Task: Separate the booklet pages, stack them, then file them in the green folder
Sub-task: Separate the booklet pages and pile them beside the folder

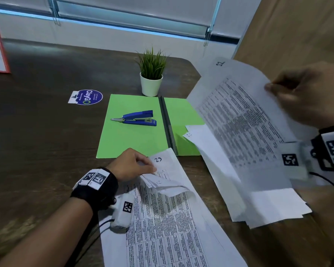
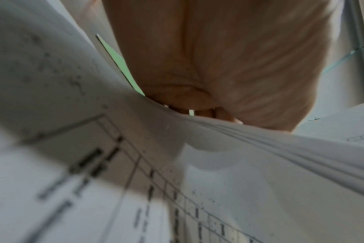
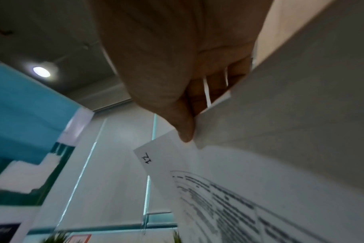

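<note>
Stickers reading "ClayGo" [image 1: 88, 97] mark the dark table [image 1: 37, 132] at left. Nearby, the left hand [image 1: 130, 164] pinches the curled corners of the booklet pages [image 1: 162, 218], the top sheet marked "23". Beyond lies the open green folder [image 1: 131, 139], a blue stapler [image 1: 136, 118] on its left flap and a potted plant [image 1: 151, 74] behind. At right, the right hand [image 1: 305, 93] grips a lifted sheet [image 1: 245, 122] numbered "12" above loose pages [image 1: 274, 205].

Bright green folder [image 1: 135, 139] with a grey spine, a blue stapler [image 1: 138, 118] on it, white pages [image 1: 174, 224] covered in black table text, a green plant [image 1: 152, 63] in a white pot [image 1: 151, 85], and a dark brown wood-grain table [image 1: 42, 120].
</note>
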The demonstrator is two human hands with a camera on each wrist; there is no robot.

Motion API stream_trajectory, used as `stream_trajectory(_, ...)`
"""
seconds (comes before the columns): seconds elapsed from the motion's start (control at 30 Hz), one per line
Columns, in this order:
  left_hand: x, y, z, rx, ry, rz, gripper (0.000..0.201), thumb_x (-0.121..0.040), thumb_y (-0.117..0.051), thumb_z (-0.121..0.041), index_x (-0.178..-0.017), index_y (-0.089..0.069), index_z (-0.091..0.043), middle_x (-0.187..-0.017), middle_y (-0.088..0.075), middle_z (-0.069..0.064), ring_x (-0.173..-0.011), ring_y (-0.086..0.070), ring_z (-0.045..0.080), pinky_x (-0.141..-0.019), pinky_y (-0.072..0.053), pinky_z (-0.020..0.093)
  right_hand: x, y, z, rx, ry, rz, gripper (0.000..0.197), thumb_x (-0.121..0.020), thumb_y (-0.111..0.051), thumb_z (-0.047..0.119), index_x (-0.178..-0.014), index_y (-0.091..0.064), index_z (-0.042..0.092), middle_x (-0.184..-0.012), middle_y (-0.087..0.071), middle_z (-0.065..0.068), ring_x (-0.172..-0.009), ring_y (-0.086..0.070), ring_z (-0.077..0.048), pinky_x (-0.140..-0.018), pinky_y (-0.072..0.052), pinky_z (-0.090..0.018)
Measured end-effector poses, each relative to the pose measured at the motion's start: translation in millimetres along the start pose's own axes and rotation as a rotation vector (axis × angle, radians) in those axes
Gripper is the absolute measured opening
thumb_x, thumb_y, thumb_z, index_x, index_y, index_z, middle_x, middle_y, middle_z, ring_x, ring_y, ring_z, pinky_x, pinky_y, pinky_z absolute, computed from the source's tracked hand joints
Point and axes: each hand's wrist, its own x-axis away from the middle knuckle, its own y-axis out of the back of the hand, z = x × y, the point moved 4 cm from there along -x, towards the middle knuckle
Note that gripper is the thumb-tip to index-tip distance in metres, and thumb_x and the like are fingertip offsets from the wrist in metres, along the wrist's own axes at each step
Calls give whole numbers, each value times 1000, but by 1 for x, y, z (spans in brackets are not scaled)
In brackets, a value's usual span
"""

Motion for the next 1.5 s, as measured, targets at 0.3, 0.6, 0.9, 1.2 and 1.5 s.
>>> stream_trajectory(0.3, -4, -4, 11, -15, 16, 37, 84, -68, -60, -81, -84, -79, -1, -105, -77, 16, -104, -72, 12, -103, -52, 40, 35, -114, 59, 435, 138, 441, 13, -90, -53, 18, -87, -65, 14, -90, -68, -10, -82, -65, -35, -63, -39, -32)
stream_trajectory(0.6, -8, -5, 13, -11, 1, 36, 41, -90, -67, -53, -75, -82, -17, -83, -73, -9, -93, -68, -2, -92, -54, 28, 82, -215, 47, 594, 98, 850, 29, -96, -50, 9, -122, -59, 16, -123, -64, -5, -115, -62, -27, -85, -51, -34)
stream_trajectory(0.9, -1, -4, 0, -75, 15, -16, 33, -92, -67, -43, -81, -83, -17, -63, -34, 6, -49, -30, 14, -48, -36, 12, 81, -218, 36, 471, -70, 768, 25, -93, -51, 5, -117, -55, 10, -115, -65, -10, -107, -64, -30, -82, -51, -35)
stream_trajectory(1.2, 5, -4, -7, -43, 8, -26, 32, -94, -66, -39, -81, -82, -15, -44, -43, -14, -42, -42, -4, -54, -36, 18, 83, -213, 25, 351, -164, 679, 14, -92, -57, 22, -103, -55, 14, -105, -66, -9, -98, -64, -31, -72, -45, -32)
stream_trajectory(1.5, 4, -7, 3, 39, 39, 33, 69, -82, -46, -82, -63, -41, -16, -65, -44, 9, -58, -62, 7, -106, -46, 38, 118, -197, 79, -963, -315, 627, 51, -86, -63, 59, -78, -67, 8, -70, -63, -9, -71, -59, -17, -70, -48, -32)
